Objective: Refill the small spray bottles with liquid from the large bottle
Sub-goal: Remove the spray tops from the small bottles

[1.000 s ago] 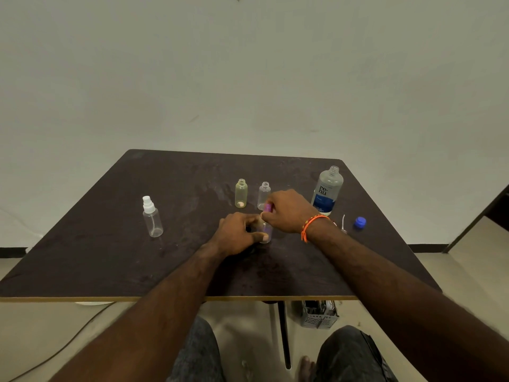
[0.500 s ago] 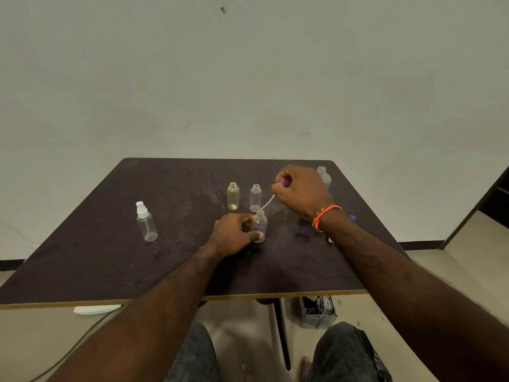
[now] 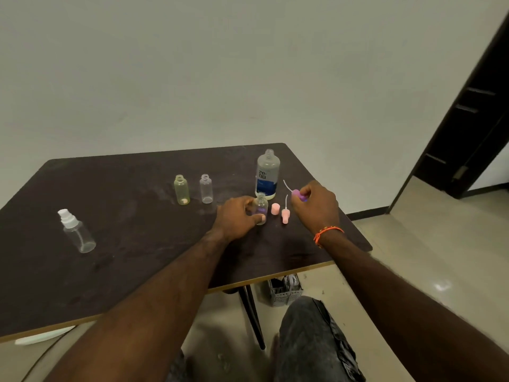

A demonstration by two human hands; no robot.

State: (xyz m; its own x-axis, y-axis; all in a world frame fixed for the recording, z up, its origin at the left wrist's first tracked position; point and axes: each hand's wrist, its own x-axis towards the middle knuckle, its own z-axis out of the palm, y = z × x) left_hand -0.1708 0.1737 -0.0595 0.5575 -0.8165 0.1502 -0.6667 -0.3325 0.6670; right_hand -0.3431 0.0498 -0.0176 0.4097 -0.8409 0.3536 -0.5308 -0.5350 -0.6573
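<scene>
Dark wood made up the desk (image 3: 132,260). On its far right side stood the large bottle (image 3: 267,175), uncapped. Left of it stood a yellowish bottle (image 3: 181,190) and a clear bottle (image 3: 206,188), both open; a capped spray bottle (image 3: 77,232) stood far left. The left hand (image 3: 237,217) gripped a small open bottle (image 3: 261,206) upright on the desk, fingers closed around it. The right hand (image 3: 316,202) pinched a purple spray cap (image 3: 298,194), its tube pointing up and left. Two pink caps (image 3: 281,212) lay between the hands.

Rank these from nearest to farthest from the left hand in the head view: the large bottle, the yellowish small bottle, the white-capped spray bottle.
From the left hand:
1. Large bottle, just beyond it, toward the right.
2. Yellowish small bottle, uncapped, farther back on the left.
3. White-capped spray bottle, far left of the table.
</scene>
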